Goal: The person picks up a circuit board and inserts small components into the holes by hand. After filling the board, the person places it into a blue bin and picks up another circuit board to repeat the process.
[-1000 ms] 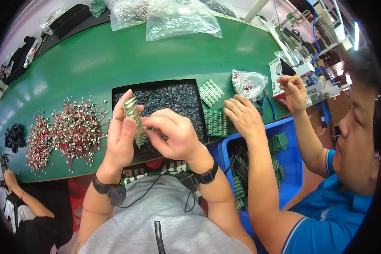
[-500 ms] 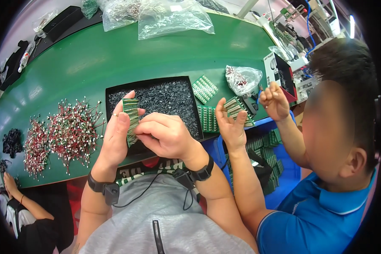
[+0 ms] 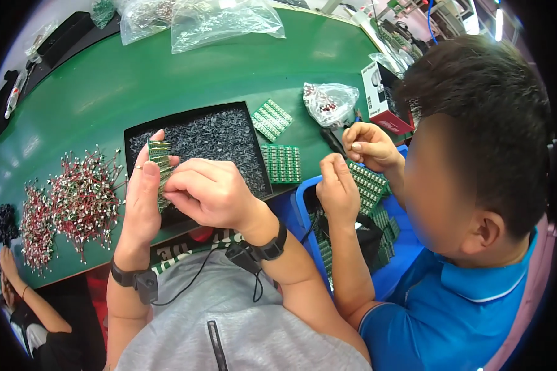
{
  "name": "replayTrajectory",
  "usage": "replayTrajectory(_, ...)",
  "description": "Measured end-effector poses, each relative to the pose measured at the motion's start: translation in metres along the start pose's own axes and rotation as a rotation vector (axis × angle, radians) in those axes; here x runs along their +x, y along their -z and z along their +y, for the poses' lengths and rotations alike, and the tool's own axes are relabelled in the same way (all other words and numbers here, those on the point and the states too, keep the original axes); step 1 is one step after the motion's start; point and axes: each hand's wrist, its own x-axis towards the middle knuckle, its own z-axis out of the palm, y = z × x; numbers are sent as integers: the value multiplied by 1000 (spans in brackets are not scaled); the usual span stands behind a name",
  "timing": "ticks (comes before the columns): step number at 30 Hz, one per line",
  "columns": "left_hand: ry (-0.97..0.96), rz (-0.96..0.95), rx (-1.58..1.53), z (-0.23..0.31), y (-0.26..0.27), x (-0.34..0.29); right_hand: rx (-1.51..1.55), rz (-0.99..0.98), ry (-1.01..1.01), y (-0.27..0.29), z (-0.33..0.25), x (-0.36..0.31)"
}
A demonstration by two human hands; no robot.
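My left hand (image 3: 143,201) holds a narrow green circuit-board panel (image 3: 159,162) upright, thumb on one side and fingers behind. My right hand (image 3: 207,191) is closed in a pinch against the panel's right edge; whatever its fingertips hold is too small and hidden to make out. Both hands are above the near left part of a shallow black tray (image 3: 249,112), which is filled with small dark, glossy pieces (image 3: 213,133). Just right of the tray lie two green board panels: one set at an angle (image 3: 272,120), the other square-on (image 3: 282,164).
Red-wired connectors (image 3: 85,201) form heaps at left, beside black parts (image 3: 5,224). At right, a co-worker's hands (image 3: 340,188) work near a blue bin (image 3: 304,207) of boards. Behind lie a clear bag (image 3: 330,104) and a box (image 3: 380,93). Another person's hand (image 3: 9,266) is far left.
The whole view has shifted, so the table things sit further left. My hands keep the same hold on the panel. The co-worker's hands have come closer together and lower.
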Motion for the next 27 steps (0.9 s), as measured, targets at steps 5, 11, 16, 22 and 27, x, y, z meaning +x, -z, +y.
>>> replayTrajectory(5, 28, -20, -24, -4, 1, 1, -33, 10, 45, -5, 4, -1)
replayTrajectory(11, -7, 24, -18, -2, -2, -1, -53, 17, 59, -7, 4, -4)
replayTrajectory(16, 9, 26, -2, 0, -3, -1, -27, 14, 84, -4, 6, -5)
replayTrajectory(22, 12, 22, 20, -2, -2, -1, -51, -12, 63, -4, 6, -8)
replayTrajectory(27, 12, 2, 22, -2, -2, -2, -9, 2, 75, -2, 6, -8)
